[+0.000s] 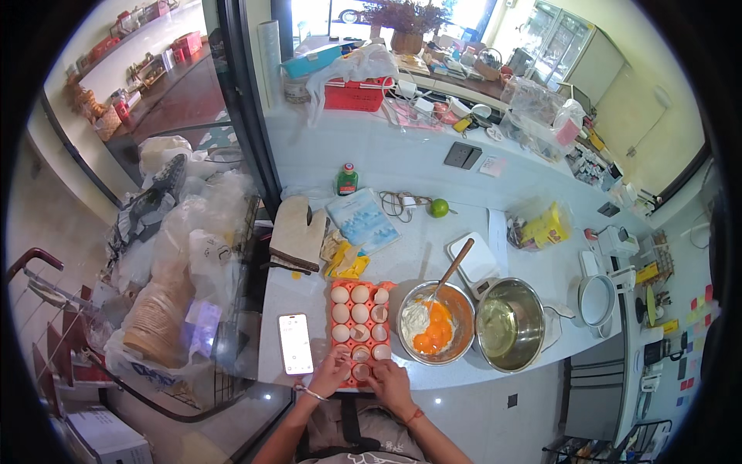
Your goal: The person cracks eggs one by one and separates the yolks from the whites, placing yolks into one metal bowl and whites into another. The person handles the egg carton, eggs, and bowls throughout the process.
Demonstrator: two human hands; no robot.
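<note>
My left hand (330, 374) is at the lower left of the red egg tray (337, 284), its fingertips by the shells there. At the tray's lower right, the fingers of my right hand (389, 383) are near an empty eggshell (361, 371); whether they grip it is unclear. Whole eggs (359, 294) and broken shell halves (379, 332) sit in the cups. Beside the tray a steel bowl (406, 296) holds orange egg yolks (433, 333), a white creamy mass (414, 319) and a wooden-handled utensil (454, 261). A second steel bowl (530, 325) holds clear egg whites (497, 330).
A smartphone (295, 343) lies left of the tray. Behind are an oven mitt (298, 232), a yellow wrapper (348, 261), a blue booklet (364, 220), a green bottle (348, 180), a green lime (439, 207) and a white kitchen scale (478, 261). A white pan (596, 300) stands at the right.
</note>
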